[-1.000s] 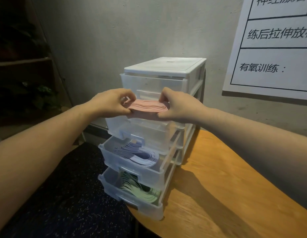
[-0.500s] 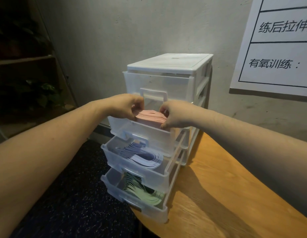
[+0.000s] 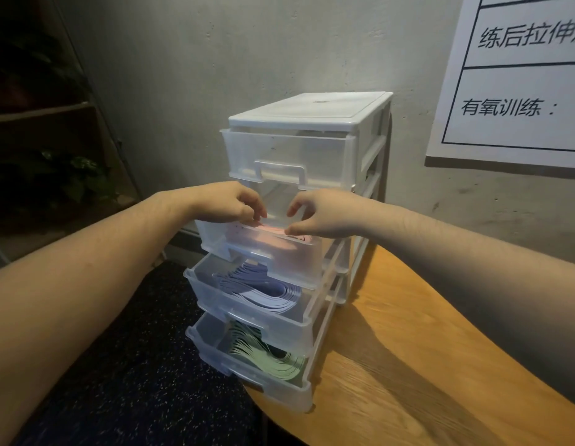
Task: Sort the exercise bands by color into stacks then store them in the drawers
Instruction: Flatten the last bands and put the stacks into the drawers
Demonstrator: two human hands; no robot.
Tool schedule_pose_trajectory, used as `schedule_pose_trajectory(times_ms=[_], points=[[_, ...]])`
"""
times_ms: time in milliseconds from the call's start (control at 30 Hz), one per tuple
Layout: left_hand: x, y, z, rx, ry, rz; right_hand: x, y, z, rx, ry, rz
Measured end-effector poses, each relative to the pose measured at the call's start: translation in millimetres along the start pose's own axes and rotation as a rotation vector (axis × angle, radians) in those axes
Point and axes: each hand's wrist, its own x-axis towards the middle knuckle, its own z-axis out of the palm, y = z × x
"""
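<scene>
Pink bands [image 3: 281, 243] are lying in the second drawer [image 3: 263, 252] of the clear plastic drawer unit [image 3: 308, 117], which is pulled open. The left hand [image 3: 225, 202] is hovering over that drawer's left side, fingers curled down with the tips at the stack's edge (whether they are pinching it I cannot tell). The right hand [image 3: 324, 214] is reaching in opposite, thumb and forefinger apart, thumb tip touching the stack. Purple bands [image 3: 263, 289] and green bands [image 3: 270, 357] are sitting in the open drawers beneath, on the wooden table [image 3: 408, 365].
</scene>
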Motion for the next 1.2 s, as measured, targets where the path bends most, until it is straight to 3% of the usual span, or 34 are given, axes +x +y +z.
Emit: schedule_pose_trajectory(times_ms=[367,600,900,1200], points=[[-13,35,-7,0.103,0.180,0.146,-25,9,-7,0.068,0.175,-0.129],[-13,90,-4,0.145,0.174,0.233,-60,35,-23,0.090,0.256,-0.115],[18,209,30,0.194,0.090,0.417,-151,121,-43,0.095,0.293,0.085],[86,356,128,0.318,-0.062,0.636,-284,247,-38,0.072,0.290,0.439]])
